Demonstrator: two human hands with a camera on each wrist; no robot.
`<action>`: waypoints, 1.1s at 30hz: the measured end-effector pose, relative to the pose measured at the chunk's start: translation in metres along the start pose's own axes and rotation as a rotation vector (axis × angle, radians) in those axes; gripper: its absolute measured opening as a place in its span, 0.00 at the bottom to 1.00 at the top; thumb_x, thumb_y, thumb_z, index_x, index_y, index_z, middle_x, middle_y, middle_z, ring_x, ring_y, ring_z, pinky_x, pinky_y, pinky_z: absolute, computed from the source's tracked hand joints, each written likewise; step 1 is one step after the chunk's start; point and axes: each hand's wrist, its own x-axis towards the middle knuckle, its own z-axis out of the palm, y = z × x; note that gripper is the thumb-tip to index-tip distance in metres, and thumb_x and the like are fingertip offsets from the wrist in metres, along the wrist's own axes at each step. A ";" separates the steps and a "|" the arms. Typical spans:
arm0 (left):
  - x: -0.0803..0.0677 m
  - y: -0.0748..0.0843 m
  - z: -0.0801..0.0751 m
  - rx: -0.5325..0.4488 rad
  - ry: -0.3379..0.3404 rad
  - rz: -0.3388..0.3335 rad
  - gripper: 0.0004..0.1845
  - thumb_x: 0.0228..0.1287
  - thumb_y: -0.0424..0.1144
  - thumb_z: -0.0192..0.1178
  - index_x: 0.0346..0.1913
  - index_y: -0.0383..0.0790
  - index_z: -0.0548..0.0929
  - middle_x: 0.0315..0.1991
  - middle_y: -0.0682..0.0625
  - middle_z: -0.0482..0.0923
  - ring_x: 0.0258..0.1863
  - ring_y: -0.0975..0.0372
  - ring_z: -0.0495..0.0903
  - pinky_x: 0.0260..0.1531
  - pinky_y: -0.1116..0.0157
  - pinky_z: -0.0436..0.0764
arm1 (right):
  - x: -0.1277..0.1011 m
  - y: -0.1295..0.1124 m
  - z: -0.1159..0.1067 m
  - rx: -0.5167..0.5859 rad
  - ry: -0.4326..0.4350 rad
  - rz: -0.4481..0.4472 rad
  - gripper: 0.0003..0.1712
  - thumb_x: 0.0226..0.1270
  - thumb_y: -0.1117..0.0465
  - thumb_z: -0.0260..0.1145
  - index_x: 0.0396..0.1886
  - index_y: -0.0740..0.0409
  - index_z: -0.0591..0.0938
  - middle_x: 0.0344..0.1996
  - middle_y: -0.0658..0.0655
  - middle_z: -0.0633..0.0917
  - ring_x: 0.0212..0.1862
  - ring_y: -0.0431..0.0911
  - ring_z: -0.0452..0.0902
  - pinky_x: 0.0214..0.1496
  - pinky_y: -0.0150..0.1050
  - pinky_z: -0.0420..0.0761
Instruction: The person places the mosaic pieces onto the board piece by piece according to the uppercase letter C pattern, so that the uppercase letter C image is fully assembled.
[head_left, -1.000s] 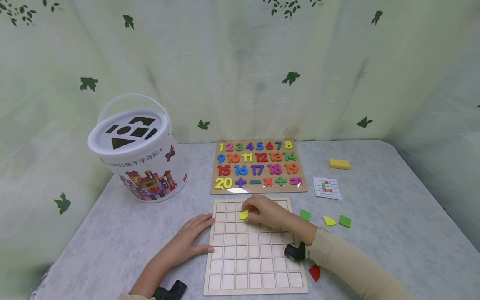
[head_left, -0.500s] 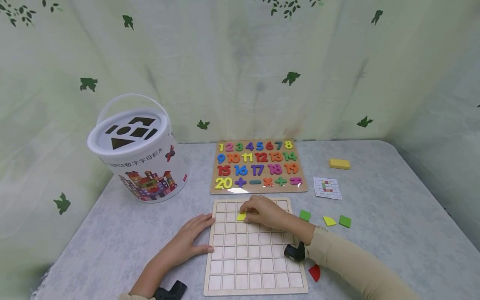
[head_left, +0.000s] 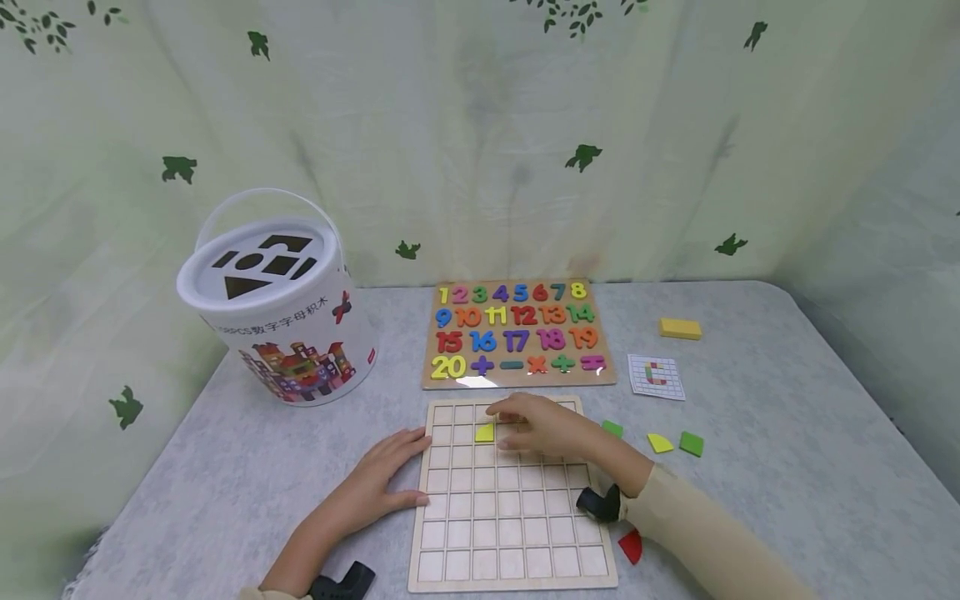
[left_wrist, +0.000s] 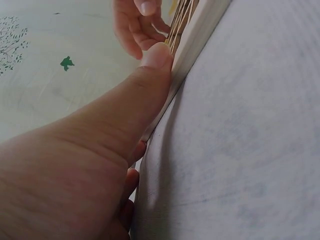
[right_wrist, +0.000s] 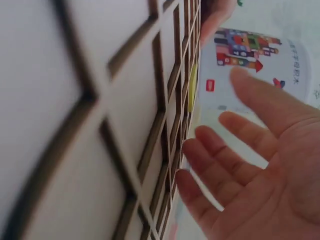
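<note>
Brace the board (head_left: 483,504) with the left hand (head_left: 381,477), fingers extended at its left edge, and let the right hand (head_left: 538,427), fingers parted and empty, avoid nudging the yellow tile (head_left: 484,432) in its upper-left area.

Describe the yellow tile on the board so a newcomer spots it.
Find the wooden grid board beneath the right hand. In its second row from the far edge, third column from the left, lies the yellow tile. One edge curves, and no other coloured tile shows on the board.
</note>
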 end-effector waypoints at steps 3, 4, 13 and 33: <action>0.000 0.000 0.000 0.005 0.002 0.005 0.40 0.39 0.62 0.55 0.59 0.53 0.59 0.60 0.59 0.52 0.59 0.62 0.47 0.54 0.55 0.51 | -0.009 0.000 -0.007 0.003 0.025 0.004 0.28 0.51 0.48 0.58 0.54 0.47 0.67 0.47 0.46 0.71 0.47 0.41 0.66 0.45 0.37 0.69; 0.000 0.000 0.000 0.007 0.002 0.007 0.40 0.39 0.62 0.55 0.59 0.53 0.59 0.60 0.59 0.52 0.59 0.62 0.47 0.54 0.55 0.51 | -0.013 0.000 -0.010 -0.003 0.040 0.002 0.28 0.51 0.47 0.58 0.54 0.47 0.67 0.48 0.45 0.70 0.48 0.41 0.65 0.46 0.38 0.69; 0.000 0.001 0.000 0.005 0.002 0.009 0.40 0.39 0.62 0.55 0.59 0.52 0.59 0.60 0.58 0.52 0.59 0.61 0.47 0.54 0.54 0.51 | -0.066 0.012 -0.036 -0.020 0.247 0.078 0.31 0.45 0.38 0.56 0.53 0.34 0.64 0.53 0.37 0.63 0.56 0.37 0.54 0.50 0.43 0.65; 0.000 0.000 0.001 0.021 0.032 0.053 0.40 0.39 0.61 0.56 0.58 0.48 0.61 0.60 0.54 0.53 0.59 0.56 0.49 0.53 0.52 0.53 | -0.146 0.058 -0.020 0.048 0.166 0.291 0.27 0.43 0.44 0.62 0.46 0.45 0.71 0.41 0.41 0.72 0.43 0.38 0.66 0.44 0.35 0.71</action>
